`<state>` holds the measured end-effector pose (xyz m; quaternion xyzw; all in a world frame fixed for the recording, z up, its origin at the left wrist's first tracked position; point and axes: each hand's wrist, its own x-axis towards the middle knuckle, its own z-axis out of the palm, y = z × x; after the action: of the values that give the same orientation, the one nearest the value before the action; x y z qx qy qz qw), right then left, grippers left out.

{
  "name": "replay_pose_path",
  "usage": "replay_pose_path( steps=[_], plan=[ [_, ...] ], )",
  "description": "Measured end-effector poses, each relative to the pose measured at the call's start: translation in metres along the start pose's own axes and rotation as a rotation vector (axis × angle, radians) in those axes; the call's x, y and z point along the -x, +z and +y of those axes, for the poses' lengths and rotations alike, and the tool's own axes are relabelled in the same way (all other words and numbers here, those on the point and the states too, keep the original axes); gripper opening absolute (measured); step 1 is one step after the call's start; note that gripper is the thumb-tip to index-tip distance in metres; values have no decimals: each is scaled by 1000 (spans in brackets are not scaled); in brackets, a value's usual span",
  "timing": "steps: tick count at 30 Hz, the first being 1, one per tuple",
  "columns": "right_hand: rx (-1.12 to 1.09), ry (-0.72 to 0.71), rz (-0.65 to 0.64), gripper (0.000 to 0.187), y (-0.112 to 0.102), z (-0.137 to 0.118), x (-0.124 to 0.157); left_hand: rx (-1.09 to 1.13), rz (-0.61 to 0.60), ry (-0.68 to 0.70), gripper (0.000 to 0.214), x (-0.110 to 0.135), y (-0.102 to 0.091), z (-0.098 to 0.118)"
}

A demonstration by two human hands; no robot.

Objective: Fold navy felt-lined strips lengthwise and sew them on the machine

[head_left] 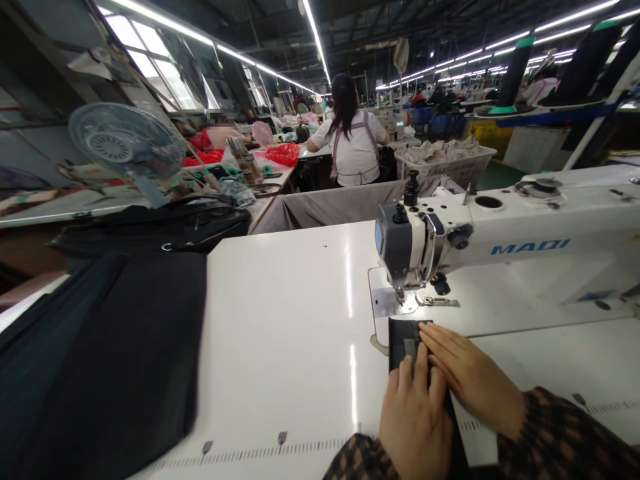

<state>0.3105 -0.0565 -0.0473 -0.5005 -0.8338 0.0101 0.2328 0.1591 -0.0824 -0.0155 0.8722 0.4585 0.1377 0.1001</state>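
A piece of dark fabric [397, 343] with a narrow folded strip on top lies on the white table of the sewing machine [410, 247], just in front of its needle and presser foot. My left hand [416, 417] holds the fabric from above, its bent fingertips pressed onto the strip; the thumb is out of sight. From the right, my right hand [473, 373] reaches in with fingers together, gripping the fabric's right edge by the left fingertips. Part of the cloth runs back under my hands. The front end of the fabric stops short of the metal needle plate [387, 303].
Large dark cloth pieces [135, 353] hang over the table's left side. A grey cloth-lined trough [320, 207] runs behind the table. Farther off are a fan [125, 143], a seated co-worker [355, 143] and a white basket of fabric [450, 163]. Thread cones [515, 77] stand at right.
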Motion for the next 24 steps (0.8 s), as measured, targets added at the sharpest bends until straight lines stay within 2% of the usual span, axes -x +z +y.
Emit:
replay_pose_path(
  steps=[2,4,6,7,9,12,14,17,24],
  plan=[
    [140,-48,-6,39,0,-3,6,32,100,-60,32,3,-2,-5],
    [225,-45,5,39,1,-5,7,76,221,-216,32,5,-6,-13],
    [272,-33,9,39,2,-7,5,143,256,-379,38,3,-11,-19],
    [285,-26,9,39,3,-8,5,171,218,-416,39,0,-14,-19],
    [297,-7,12,38,4,-10,4,152,67,-428,32,-9,-15,-13],
    [304,24,9,39,7,-11,5,-53,-143,-417,38,-24,-9,4],
    [308,34,-5,40,9,-11,5,-152,-218,-404,46,-32,-4,12],
    [302,44,-21,41,10,-11,4,-149,-261,-360,48,-37,-3,11],
    [229,25,3,44,7,-13,5,3,-259,-254,47,-45,-17,-5]
  ],
)
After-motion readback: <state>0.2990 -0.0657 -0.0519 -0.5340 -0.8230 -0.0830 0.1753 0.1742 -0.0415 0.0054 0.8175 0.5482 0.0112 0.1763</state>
